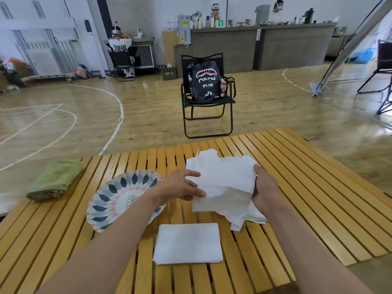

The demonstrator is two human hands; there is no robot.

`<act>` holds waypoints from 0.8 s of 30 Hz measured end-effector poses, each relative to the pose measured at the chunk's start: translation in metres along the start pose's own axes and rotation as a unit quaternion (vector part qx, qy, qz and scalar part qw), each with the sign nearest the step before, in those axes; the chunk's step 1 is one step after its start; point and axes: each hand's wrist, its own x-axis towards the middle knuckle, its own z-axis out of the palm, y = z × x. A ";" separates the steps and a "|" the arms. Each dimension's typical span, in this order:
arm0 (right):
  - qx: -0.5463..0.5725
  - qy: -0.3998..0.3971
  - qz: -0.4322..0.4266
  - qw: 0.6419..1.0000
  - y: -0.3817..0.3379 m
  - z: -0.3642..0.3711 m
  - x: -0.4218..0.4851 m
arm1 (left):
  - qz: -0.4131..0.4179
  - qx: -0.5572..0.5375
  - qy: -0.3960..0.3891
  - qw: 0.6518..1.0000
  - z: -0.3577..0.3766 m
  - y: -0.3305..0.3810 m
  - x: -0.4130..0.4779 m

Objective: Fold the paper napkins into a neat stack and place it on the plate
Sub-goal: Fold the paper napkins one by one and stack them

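A loose bunch of white paper napkins [224,183] is lifted above the wooden slat table [307,187]. My left hand [182,185] pinches the bunch's left edge between thumb and fingers. My right hand [265,187] grips its right edge, fingers hidden behind the paper. More napkins hang down under my right hand and touch the table. A neat folded stack of napkins [187,244] lies flat on the table near me. The patterned paper plate [118,198] sits to the left, partly covered by my left forearm, with nothing visible on it.
A rolled green towel [54,180] lies at the table's far left edge. Beyond the table stands a black folding chair [206,107] with a black backpack on it. A seated person is far back on the left of the gym floor.
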 end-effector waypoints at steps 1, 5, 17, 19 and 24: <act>0.001 -0.003 0.000 1.000 0.000 -0.001 0.000 | 0.000 -0.005 0.008 1.000 0.002 -0.003 0.000; 0.027 -0.016 0.009 0.999 0.000 -0.004 0.002 | 0.017 -0.035 0.018 0.999 0.004 -0.010 0.000; 0.113 0.002 -0.101 0.988 -0.023 -0.022 0.011 | 0.070 -0.092 0.032 0.993 -0.012 -0.011 -0.010; 0.082 -0.010 -0.140 0.987 -0.027 -0.020 0.009 | 0.080 -0.020 0.064 0.995 -0.012 -0.008 -0.008; 0.038 -0.055 -0.110 0.992 -0.023 -0.015 0.004 | 0.081 0.127 0.133 0.980 -0.010 -0.006 0.000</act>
